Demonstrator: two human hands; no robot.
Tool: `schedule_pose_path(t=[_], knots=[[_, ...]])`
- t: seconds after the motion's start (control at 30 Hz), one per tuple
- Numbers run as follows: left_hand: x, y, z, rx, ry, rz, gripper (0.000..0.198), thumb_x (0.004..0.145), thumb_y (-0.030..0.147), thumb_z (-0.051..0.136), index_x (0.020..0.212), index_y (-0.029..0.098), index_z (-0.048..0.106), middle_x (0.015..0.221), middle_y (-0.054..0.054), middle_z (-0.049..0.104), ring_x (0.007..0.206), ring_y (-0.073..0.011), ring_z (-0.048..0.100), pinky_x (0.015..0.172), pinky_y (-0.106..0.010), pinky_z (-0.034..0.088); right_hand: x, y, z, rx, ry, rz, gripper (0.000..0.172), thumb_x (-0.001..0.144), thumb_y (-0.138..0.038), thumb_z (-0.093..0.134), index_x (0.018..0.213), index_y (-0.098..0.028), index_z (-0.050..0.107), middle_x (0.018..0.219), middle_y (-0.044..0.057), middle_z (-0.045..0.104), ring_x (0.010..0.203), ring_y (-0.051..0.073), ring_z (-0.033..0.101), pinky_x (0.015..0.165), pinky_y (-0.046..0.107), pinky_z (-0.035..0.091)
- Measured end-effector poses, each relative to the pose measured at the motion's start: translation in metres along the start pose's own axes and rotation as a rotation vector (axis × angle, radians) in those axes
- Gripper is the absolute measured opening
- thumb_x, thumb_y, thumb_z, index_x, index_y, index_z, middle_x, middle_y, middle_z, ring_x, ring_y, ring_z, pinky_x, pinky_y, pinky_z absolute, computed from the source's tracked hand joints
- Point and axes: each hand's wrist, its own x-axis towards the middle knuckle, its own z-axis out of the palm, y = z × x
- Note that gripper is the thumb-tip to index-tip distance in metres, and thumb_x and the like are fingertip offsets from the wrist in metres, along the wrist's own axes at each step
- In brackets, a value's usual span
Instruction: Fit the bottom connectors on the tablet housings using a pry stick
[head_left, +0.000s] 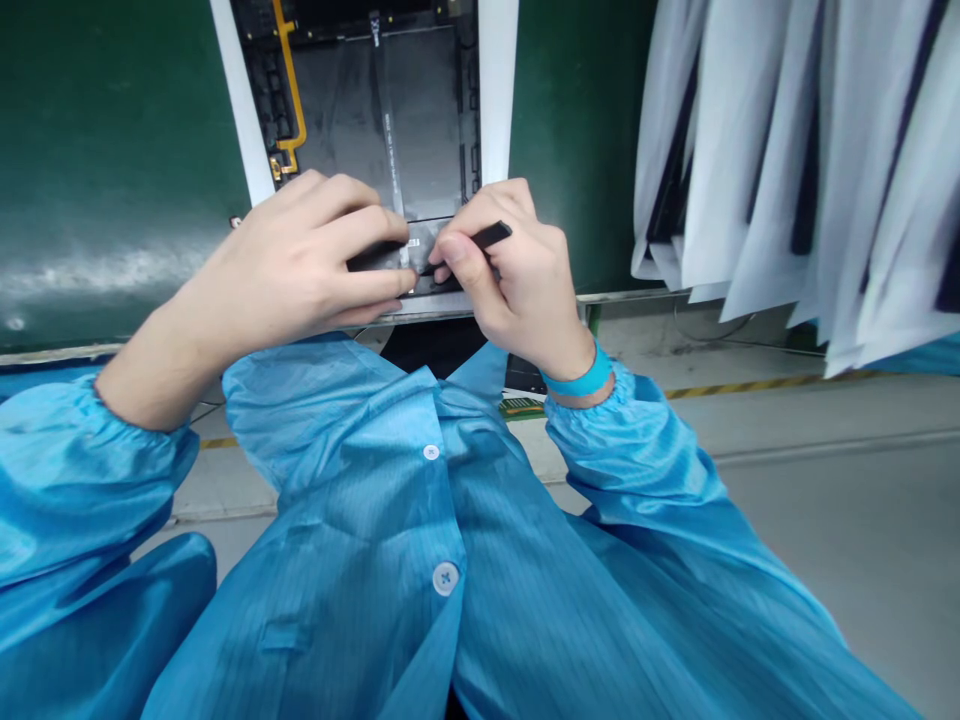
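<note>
An opened tablet-like device (420, 110) with a white frame, black inner panels and a yellow flex cable lies on the green mat (112, 150) at the table's near edge. My left hand (300, 265) rests on its lower edge, fingers curled and pressing on a black strip (420, 240) there. Just to the right, my right hand (510, 275) pinches a thin black stick tool (487, 238), whose tip meets the same strip beside the left fingertips. A blue wrist strap (581, 382) circles my right wrist.
Blue coat sleeves and the buttoned coat front (420, 560) fill the lower view. Several white sleeves with dark contents (810, 170) hang at the right, reaching down past the table edge. Grey floor with a yellow line (750, 385) shows below.
</note>
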Motion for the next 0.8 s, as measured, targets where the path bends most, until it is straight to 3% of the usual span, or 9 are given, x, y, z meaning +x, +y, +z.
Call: schedule_pose_path(t=[0.13,0.27,0.5,0.8], knots=[[-0.003,-0.002,0.004,0.052,0.045,0.036,0.039,0.120,0.047,0.048,0.119,0.024,0.079,0.143,-0.009,0.072,0.133,-0.0306,0.062,0.098,-0.049,0.056,0.001,-0.003,0.001,-0.020,0.030,-0.001,0.035,0.121,-0.042,0.040,0.094,-0.029,0.059,0.081,0.003,0.071,0.092,0.025,0.067,0.094,0.048,0.057],[-0.002,-0.002,0.005,0.028,0.055,0.048,0.040,0.120,0.047,0.050,0.114,0.021,0.080,0.141,-0.012,0.072,0.130,-0.0333,0.064,0.094,-0.050,0.054,0.001,-0.003,0.002,-0.038,0.000,0.038,0.039,0.120,-0.048,0.034,0.095,-0.030,0.058,0.084,0.005,0.072,0.095,0.027,0.068,0.096,0.052,0.057],[-0.001,0.001,0.001,0.034,0.059,0.032,0.035,0.119,0.045,0.052,0.116,0.024,0.079,0.140,-0.010,0.074,0.132,-0.0330,0.066,0.096,-0.050,0.057,0.004,-0.005,0.003,-0.118,0.007,-0.054,0.039,0.122,-0.045,0.034,0.092,-0.029,0.052,0.087,0.003,0.073,0.088,0.024,0.066,0.097,0.047,0.055],[0.004,-0.002,-0.010,0.098,-0.034,0.053,0.045,0.121,0.048,0.036,0.125,0.035,0.079,0.131,-0.005,0.073,0.137,-0.0332,0.070,0.099,-0.058,0.066,0.005,-0.003,0.001,-0.019,0.021,0.004,0.033,0.120,-0.040,0.040,0.095,-0.029,0.057,0.078,0.003,0.068,0.091,0.026,0.064,0.094,0.046,0.056]])
